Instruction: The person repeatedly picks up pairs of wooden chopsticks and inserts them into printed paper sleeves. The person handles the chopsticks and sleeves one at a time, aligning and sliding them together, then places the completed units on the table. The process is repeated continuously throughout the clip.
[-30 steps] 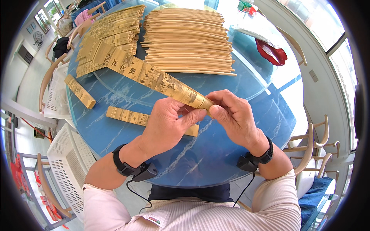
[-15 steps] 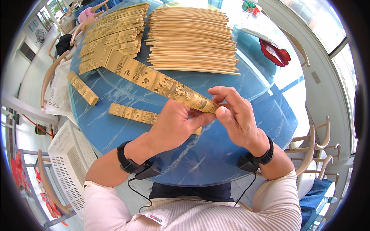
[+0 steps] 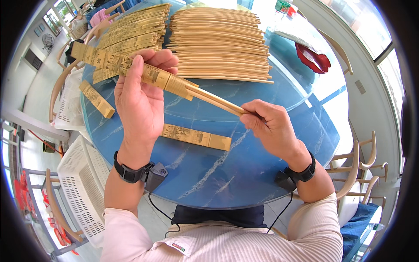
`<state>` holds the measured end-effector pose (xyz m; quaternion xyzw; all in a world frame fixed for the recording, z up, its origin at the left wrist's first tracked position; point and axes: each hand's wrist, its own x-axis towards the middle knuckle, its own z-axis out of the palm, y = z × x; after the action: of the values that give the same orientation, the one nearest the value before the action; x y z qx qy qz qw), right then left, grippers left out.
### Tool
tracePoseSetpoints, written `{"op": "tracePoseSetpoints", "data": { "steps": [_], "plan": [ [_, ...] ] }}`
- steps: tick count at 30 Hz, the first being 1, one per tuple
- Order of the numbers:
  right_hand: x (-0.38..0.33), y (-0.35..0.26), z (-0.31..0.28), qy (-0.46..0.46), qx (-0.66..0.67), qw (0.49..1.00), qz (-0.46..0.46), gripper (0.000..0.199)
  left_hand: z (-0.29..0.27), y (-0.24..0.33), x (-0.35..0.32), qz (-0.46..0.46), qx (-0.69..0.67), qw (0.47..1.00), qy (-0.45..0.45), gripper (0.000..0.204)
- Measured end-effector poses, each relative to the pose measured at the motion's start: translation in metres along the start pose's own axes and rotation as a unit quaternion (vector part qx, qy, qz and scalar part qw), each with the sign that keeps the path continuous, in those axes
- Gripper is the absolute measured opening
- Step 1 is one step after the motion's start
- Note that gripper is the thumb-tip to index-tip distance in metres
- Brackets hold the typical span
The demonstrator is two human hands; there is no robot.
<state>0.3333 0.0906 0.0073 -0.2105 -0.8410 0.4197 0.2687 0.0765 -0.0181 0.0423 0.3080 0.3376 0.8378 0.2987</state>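
A long gold paper chopstick sleeve [image 3: 152,75] with dark printed pictures slants over the near-left part of the table. My left hand [image 3: 142,98] holds it about its middle, thumb across the front and fingers behind. From the sleeve's lower right end sticks out a pair of pale wooden chopsticks [image 3: 217,100]. My right hand [image 3: 271,129] pinches their outer ends between thumb and fingers. Below, a filled-looking gold sleeve [image 3: 196,136] lies flat on the blue table [image 3: 257,174]. Another folded gold sleeve [image 3: 97,100] rests near the left edge.
Many loose chopsticks [image 3: 218,43] lie in a wide pile at the back, beside a stack of gold sleeves [image 3: 135,28]. A red dish [image 3: 312,59] stands at the far right. White plastic baskets [image 3: 80,179] and wooden chairs [image 3: 353,168] surround the table.
My left hand has moved up and left with the sleeve, and my right hand slightly right. The hands are now apart, with chopsticks showing between the sleeve and my right hand.
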Motion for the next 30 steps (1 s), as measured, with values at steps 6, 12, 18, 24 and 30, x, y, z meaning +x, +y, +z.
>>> {"op": "tracePoseSetpoints", "data": {
  "steps": [6, 12, 18, 24, 30],
  "plan": [
    [0.000, -0.020, 0.011, -0.063, 0.112, 0.979, 0.161, 0.011, -0.023, 0.003, 0.014, -0.062, -0.253, 0.963, -0.072, 0.026],
    [0.005, -0.025, 0.005, -0.174, 0.125, 0.956, 0.198, 0.012, -0.042, 0.017, 0.025, -0.073, -0.321, 0.937, -0.114, 0.033],
    [0.004, -0.028, 0.003, -0.227, 0.122, 0.950, 0.176, 0.034, -0.051, 0.023, 0.026, -0.052, -0.299, 0.948, -0.092, 0.033],
    [0.001, -0.014, -0.008, -0.156, 0.127, 0.978, 0.059, 0.049, -0.065, 0.031, 0.034, -0.058, -0.315, 0.947, 0.017, 0.028],
    [-0.004, -0.007, 0.009, -0.123, 0.102, 0.986, -0.049, 0.037, -0.057, 0.017, 0.030, -0.078, -0.306, 0.949, 0.001, 0.030]
  ]
}}
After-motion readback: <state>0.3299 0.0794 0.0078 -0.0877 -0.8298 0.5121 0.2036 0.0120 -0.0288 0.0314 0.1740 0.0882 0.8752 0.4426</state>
